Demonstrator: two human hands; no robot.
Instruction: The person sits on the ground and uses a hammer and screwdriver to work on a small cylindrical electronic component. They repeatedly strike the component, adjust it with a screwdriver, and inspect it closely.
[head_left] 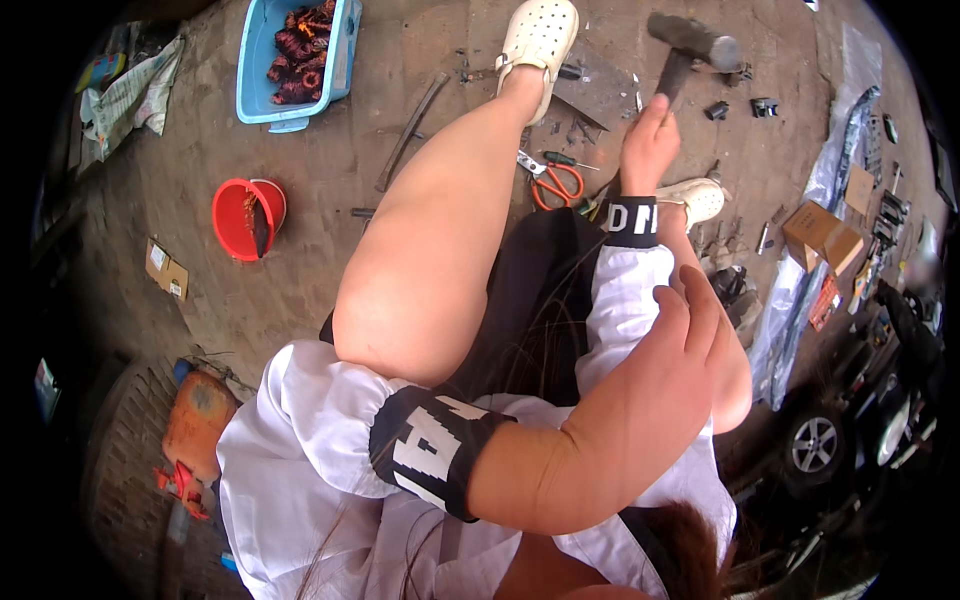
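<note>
My right hand (650, 145) is closed round the dark handle of a hammer (690, 45), just beyond my right foot. The grey hammer head points away from me; whether it touches the floor I cannot tell. My left forearm bends across my body, and my left hand (685, 335) hangs over my right thigh with its fingers loosely bent and apart, nothing visible in them. Between my feet lie orange-handled scissors (555, 187), a green-handled screwdriver (567, 159) and a flat dark metal plate (580, 95). Small dark metal parts (764, 107) lie right of the hammer.
A blue plastic tub (347, 75) with copper-coloured wire coils stands far left. Nearer is a red bucket (225, 222). An orange-brown canister (197, 425) sits at lower left. On the right are a cardboard box (822, 237), clear plastic wrapping (785, 320) and a wheel (814, 443).
</note>
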